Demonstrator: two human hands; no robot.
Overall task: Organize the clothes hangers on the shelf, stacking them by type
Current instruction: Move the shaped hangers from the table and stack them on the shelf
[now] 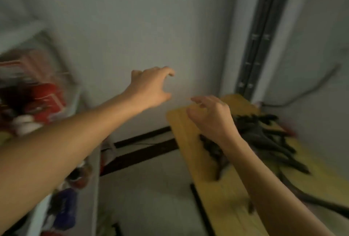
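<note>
A pile of dark clothes hangers (pixel 268 139) lies on a yellow wooden shelf (pixel 222 194) at the right, blurred by motion. My right hand (pixel 211 117) hovers above the shelf's far left corner, fingers loosely curled and holding nothing, with its wrist in front of part of the pile. Further left and higher, my left hand (pixel 151 86) reaches forward in the air before the pale wall, fingers spread and bent, holding nothing.
A pale shelving unit (pixel 90 179) at the left holds red (pixel 47 100), white and blue items, all blurred. Dark bars (pixel 143 145) cross low between the two shelves. A grey vertical rail (pixel 258 37) runs up the wall behind the yellow shelf.
</note>
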